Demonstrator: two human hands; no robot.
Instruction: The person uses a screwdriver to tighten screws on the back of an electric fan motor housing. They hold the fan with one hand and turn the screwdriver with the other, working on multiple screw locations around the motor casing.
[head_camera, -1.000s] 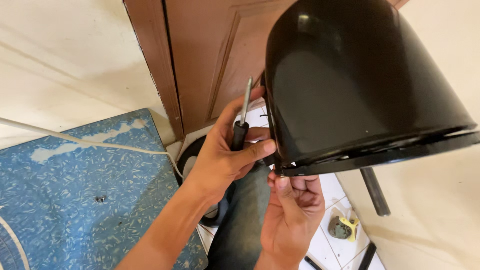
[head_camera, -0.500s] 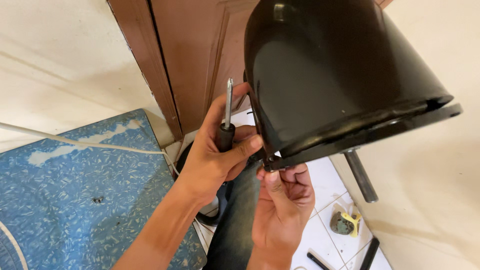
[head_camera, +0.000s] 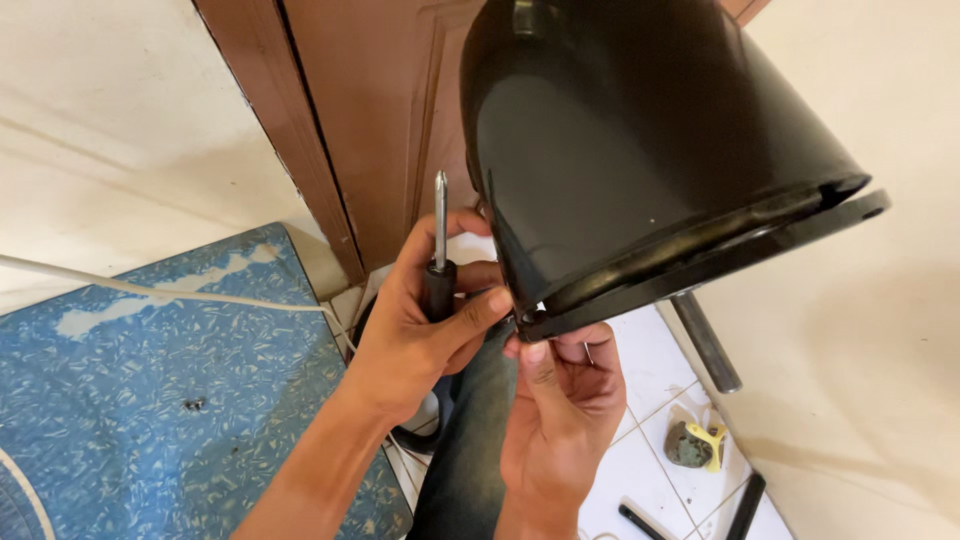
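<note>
My left hand (head_camera: 420, 330) grips a screwdriver (head_camera: 439, 250) upright, thumb pressing the black housing's (head_camera: 640, 150) rim; my right hand (head_camera: 560, 400) pinches underneath it.

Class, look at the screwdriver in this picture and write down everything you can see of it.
The screwdriver has a thin, shiny metal shaft with a cross-type tip pointing straight up and a dark handle. It stands upright, gripped around the handle by the left hand, whose thumb also presses on the rim of the black glossy housing. The tip touches nothing; the brown door lies behind it.
</note>
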